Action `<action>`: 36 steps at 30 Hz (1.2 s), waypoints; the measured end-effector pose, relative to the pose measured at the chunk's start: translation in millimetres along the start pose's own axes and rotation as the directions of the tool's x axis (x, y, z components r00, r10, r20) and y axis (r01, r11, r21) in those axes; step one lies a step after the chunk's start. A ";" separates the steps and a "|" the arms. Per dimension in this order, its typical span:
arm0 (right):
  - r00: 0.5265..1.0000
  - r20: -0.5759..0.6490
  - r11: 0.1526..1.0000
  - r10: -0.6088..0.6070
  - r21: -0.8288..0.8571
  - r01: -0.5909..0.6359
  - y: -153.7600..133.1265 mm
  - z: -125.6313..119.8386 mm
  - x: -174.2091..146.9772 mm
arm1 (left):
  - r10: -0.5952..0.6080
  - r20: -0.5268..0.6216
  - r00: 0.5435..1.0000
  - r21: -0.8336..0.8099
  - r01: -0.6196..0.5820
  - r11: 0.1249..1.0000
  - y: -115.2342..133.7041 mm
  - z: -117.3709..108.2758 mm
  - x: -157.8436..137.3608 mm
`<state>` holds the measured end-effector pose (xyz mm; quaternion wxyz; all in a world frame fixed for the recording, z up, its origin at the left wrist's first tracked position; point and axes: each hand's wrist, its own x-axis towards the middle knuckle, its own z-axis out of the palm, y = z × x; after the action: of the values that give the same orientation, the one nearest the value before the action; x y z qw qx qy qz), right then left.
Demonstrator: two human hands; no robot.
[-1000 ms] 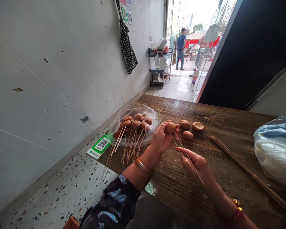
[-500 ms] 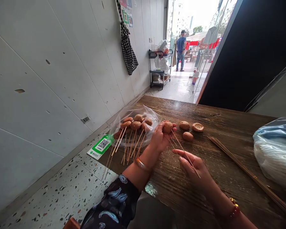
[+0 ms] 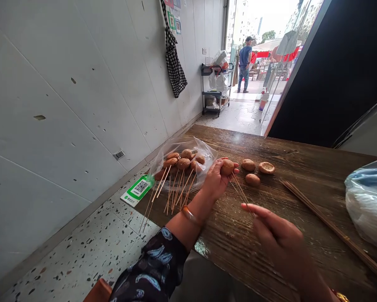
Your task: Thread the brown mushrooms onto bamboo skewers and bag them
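Note:
My left hand (image 3: 217, 175) is closed round a brown mushroom cap (image 3: 227, 167) above the table. Thin bamboo skewers (image 3: 239, 188) run from the underside of this cap toward my right hand (image 3: 278, 235). The right thumb and forefinger pinch their lower ends; that hand is slightly blurred. Just beyond the left hand lie two loose caps, a rounded one (image 3: 248, 165) and another nearer me (image 3: 253, 180), plus an upturned cap (image 3: 266, 168) showing its pale inside. Left of the hands, several skewered mushrooms (image 3: 184, 163) rest in a clear plastic bag (image 3: 204, 147), sticks toward me.
A bundle of bare skewers (image 3: 320, 220) lies across the wooden table (image 3: 301, 260) at right, beside a clear bag of white items (image 3: 367, 205). A green QR-code card (image 3: 137, 191) sits at the left edge. Beyond stand a cart (image 3: 216, 92) and a person (image 3: 245, 63) outside the doorway.
My right hand has drawn back toward me and to the right, sliding to the skewers' lower ends. The left hand still grips the mushroom. The whole view has shifted slightly.

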<state>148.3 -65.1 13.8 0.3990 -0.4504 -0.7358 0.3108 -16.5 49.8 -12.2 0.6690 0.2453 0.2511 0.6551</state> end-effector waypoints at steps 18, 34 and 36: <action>0.998 0.002 0.950 -0.058 -0.307 0.055 50.7 17.2 18.8 | -0.022 -0.024 0.999 0.025 0.023 0.999 -5.4 4.6 -3.5; 0.996 0.012 0.935 -0.088 -0.343 0.087 50.3 17.9 18.9 | -0.029 -0.054 0.998 0.024 0.031 0.999 -3.3 8.6 -6.6; 0.994 -0.001 0.922 -0.105 -0.374 0.097 50.3 20.1 19.0 | -0.030 -0.053 0.998 0.025 0.031 0.999 -4.4 9.1 -7.4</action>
<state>146.5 -29.7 -31.3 0.3289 -0.4828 -0.7995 0.1395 -7.3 42.3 -8.1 0.6689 0.2327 0.2805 0.6479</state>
